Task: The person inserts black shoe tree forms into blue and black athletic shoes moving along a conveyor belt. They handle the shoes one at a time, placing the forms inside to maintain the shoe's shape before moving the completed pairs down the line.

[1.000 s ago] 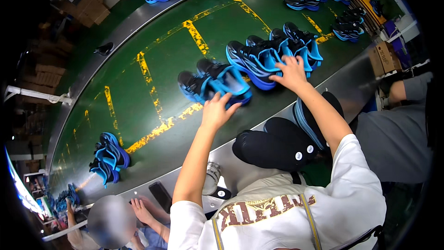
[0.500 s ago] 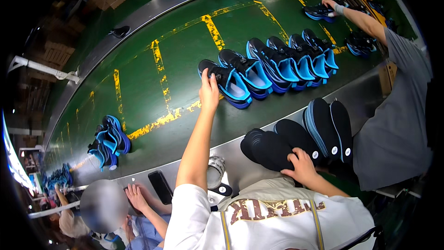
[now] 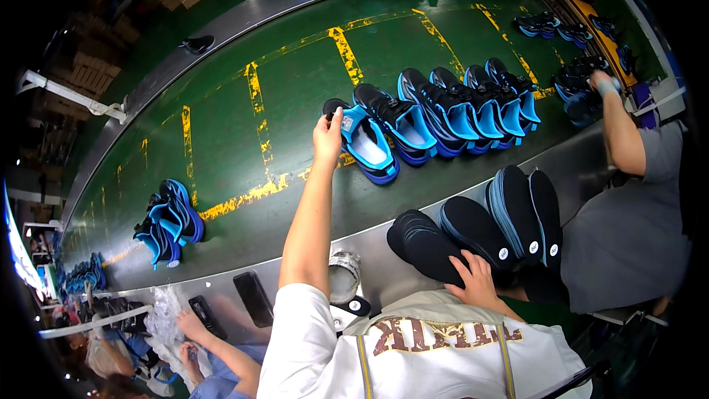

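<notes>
My left hand (image 3: 327,137) pinches the tongue of the leftmost black-and-blue sneaker (image 3: 378,170) in a row. The tongue is pulled back, so the pale inside of that sneaker shows. Right beside it stands a second sneaker (image 3: 415,144), toe pointing away from me. Across the metal ledge, my right hand (image 3: 476,282) lies with fingers stretched over the near end of a fanned pile of black insoles (image 3: 428,247). More insoles (image 3: 515,207) with round white stickers overlap to the right of that pile.
The sneakers stand on a green belt (image 3: 258,199) with worn yellow lines. A sneaker pair (image 3: 171,218) sits farther left. On the metal ledge are a phone (image 3: 253,299) and a jar (image 3: 344,278). A co-worker in grey (image 3: 628,236) handles shoes at right; another person's arm (image 3: 221,347) is at lower left.
My left fingers have drawn the leftmost sneaker's tongue back, widening its opening. My right hand has shifted slightly on the insoles. The grey-clad co-worker's hand has moved nearer, to shoes at the right.
</notes>
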Action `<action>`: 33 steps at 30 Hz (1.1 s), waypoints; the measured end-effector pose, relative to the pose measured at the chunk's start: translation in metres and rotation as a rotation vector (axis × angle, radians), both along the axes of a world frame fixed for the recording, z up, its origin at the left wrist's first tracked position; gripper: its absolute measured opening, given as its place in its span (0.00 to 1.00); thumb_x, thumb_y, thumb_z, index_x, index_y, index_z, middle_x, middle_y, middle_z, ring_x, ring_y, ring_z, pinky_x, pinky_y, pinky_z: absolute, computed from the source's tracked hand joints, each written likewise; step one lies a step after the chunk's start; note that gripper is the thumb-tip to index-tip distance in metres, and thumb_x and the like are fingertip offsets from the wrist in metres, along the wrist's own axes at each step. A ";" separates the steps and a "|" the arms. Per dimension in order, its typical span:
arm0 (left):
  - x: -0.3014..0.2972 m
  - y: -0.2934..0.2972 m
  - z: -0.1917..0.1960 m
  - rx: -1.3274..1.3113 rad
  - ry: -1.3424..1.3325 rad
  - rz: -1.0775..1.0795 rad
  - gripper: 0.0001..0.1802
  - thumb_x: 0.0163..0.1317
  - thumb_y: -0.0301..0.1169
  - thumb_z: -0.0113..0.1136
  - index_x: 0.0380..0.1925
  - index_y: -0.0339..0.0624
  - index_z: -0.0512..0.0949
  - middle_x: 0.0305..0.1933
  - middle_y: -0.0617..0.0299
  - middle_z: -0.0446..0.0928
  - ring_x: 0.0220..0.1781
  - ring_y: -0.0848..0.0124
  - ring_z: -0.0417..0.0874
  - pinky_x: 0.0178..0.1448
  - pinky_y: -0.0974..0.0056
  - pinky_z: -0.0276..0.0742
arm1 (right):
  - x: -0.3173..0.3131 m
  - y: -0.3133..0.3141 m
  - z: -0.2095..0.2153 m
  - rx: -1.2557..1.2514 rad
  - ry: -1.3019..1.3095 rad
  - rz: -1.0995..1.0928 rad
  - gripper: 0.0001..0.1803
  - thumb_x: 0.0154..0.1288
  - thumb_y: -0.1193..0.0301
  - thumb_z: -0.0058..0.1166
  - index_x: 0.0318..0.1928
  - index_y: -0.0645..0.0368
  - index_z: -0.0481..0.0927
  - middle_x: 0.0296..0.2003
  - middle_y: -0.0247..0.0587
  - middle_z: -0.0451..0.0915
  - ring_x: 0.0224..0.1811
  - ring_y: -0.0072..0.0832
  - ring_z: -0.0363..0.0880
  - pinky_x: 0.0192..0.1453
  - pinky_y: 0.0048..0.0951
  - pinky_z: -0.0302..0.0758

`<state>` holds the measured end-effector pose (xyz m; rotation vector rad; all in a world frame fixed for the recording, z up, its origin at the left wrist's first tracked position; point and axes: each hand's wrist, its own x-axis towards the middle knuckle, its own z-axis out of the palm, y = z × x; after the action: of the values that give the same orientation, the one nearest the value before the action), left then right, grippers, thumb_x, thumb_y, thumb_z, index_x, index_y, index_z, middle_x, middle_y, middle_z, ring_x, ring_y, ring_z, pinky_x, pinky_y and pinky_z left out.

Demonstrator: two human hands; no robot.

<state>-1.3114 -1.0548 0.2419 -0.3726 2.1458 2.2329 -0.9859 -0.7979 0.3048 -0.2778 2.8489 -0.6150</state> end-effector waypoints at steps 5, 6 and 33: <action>0.008 0.000 0.004 -0.144 0.050 0.001 0.18 0.57 0.42 0.53 0.28 0.36 0.74 0.19 0.67 0.71 0.21 0.81 0.68 0.23 0.75 0.64 | 0.000 0.003 0.001 0.035 -0.006 0.047 0.35 0.43 0.61 0.60 0.55 0.53 0.65 0.53 0.51 0.60 0.53 0.44 0.59 0.53 0.41 0.59; 0.014 0.005 0.010 -0.142 0.047 -0.001 0.18 0.57 0.42 0.53 0.28 0.36 0.74 0.19 0.67 0.71 0.21 0.81 0.68 0.23 0.75 0.64 | 0.000 0.006 0.003 0.026 -0.019 0.052 0.34 0.43 0.60 0.60 0.54 0.54 0.66 0.53 0.52 0.61 0.52 0.45 0.60 0.53 0.42 0.59; 0.061 0.002 -0.002 -0.330 0.231 -0.194 0.15 0.54 0.33 0.56 0.39 0.36 0.73 0.29 0.61 0.74 0.27 0.79 0.71 0.32 0.73 0.68 | -0.244 -0.097 -0.016 0.141 0.175 0.349 0.14 0.49 0.64 0.52 0.35 0.59 0.76 0.44 0.56 0.69 0.40 0.42 0.73 0.43 0.34 0.72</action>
<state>-1.2509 -1.0531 0.2396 0.0947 2.5453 1.9018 -1.2302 -0.8946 0.2889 -0.8176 2.8826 -0.3316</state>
